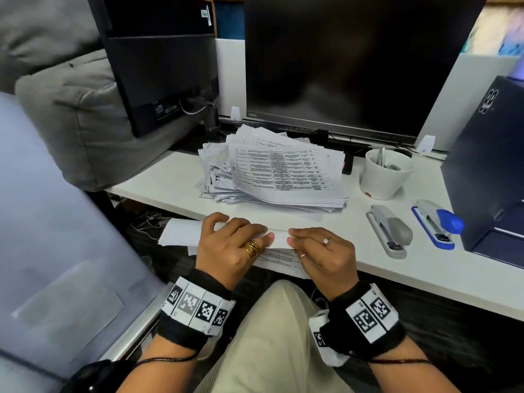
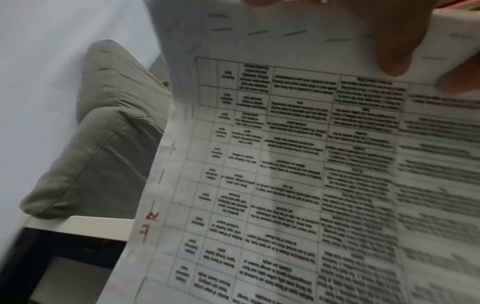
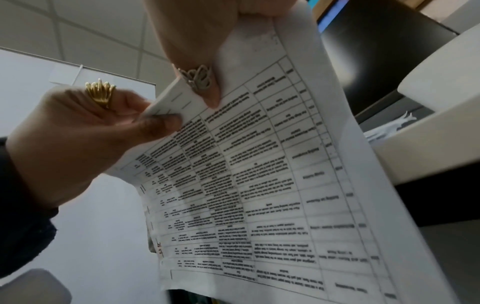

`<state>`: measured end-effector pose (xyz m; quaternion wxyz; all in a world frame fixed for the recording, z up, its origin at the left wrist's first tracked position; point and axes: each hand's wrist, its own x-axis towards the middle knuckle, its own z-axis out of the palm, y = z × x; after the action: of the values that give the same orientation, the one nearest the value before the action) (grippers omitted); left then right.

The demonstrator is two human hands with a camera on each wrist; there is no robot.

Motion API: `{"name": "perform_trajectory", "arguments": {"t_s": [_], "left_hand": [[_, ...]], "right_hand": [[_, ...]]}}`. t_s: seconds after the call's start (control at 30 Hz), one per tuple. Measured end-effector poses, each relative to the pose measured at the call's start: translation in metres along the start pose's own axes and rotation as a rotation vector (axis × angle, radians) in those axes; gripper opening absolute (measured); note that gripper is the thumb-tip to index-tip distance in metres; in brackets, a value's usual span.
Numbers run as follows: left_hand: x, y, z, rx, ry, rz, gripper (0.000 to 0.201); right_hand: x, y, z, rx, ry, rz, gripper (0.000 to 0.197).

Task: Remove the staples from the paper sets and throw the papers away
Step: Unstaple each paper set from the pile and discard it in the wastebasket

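A white cup stands on the desk to the right of the paper heap, holding a few thin grey items too small to name. The heap of loose papers lies in front of the big dark monitor, its sheets skewed and curling, the top one a printed table.

Nearer, at the desk's front edge, both hands hold one paper set. The left hand, with a stacked gold ring, pinches the top edge between thumb and fingers; the right hand, wearing two rings, pinches the same edge just beside it, fingertips nearly meeting. The set hangs down past the desk edge. From the wrist views it is several white sheets printed with a ruled table of dense black text, too blurred to read, with short dashes of staples along the margins and a red handwritten mark near one side that I cannot make out.

To the right lie a grey stapler and a blue-and-white stapler, side by side, then a dark box with a pale emblem.
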<state>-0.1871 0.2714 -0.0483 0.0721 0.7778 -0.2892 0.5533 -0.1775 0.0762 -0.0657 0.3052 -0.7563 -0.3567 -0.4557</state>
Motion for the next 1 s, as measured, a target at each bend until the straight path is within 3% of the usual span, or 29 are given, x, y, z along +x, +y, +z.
{"name": "perform_trajectory", "arguments": {"t_s": [0.07,0.13,0.23,0.3,0.37,0.43,0.47,0.57,0.6,0.7,0.8,0.87,1.0], "left_hand": [[-0.002,-0.007,-0.006,0.11,-0.041,-0.076,0.021],[-0.011,-0.022,-0.016,0.255,-0.084,-0.241,0.055],[-0.031,-0.047,-0.035,0.197,-0.098,-0.636,0.101],[-0.053,-0.067,-0.043,0.07,-0.091,-0.91,0.118],[-0.074,-0.087,-0.046,-0.019,-0.209,-1.042,0.104],[-0.087,-0.099,-0.052,-0.028,-0.423,-1.107,0.063],[-0.091,-0.102,-0.053,-0.01,-0.496,-1.146,0.053],[-0.102,-0.106,-0.059,0.028,-0.576,-1.277,0.05],[-0.106,-0.107,-0.063,0.064,-0.621,-1.255,0.049],[-0.119,-0.11,-0.068,0.216,-0.839,-1.141,0.027],[-0.136,-0.111,-0.059,0.274,-1.034,-1.116,0.018],[-0.15,-0.111,-0.049,0.241,-1.097,-1.194,0.021],[-0.183,-0.106,-0.021,0.171,-1.116,-1.369,0.026]], "right_hand": [[-0.002,0.0,0.006,0.048,-0.019,0.113,0.016],[-0.004,0.002,0.013,0.155,-0.001,0.311,0.014],[0.001,0.005,0.023,0.35,0.013,0.621,0.024],[0.007,0.006,0.03,0.448,-0.012,0.74,0.03],[0.01,0.005,0.039,0.532,-0.069,0.802,0.03],[0.009,0.002,0.054,0.585,-0.16,0.839,0.027],[0.008,0.001,0.062,0.586,-0.2,0.854,0.027],[0.005,-0.003,0.091,0.492,-0.401,0.85,0.021],[0.005,-0.007,0.1,0.443,-0.496,0.809,0.02],[0.011,-0.023,0.128,0.384,-0.7,0.644,0.044],[0.013,-0.036,0.162,0.366,-0.762,0.509,0.037],[0.006,-0.036,0.188,0.287,-0.881,0.451,0.03],[-0.016,-0.026,0.234,0.18,-1.067,0.521,0.026]]}}
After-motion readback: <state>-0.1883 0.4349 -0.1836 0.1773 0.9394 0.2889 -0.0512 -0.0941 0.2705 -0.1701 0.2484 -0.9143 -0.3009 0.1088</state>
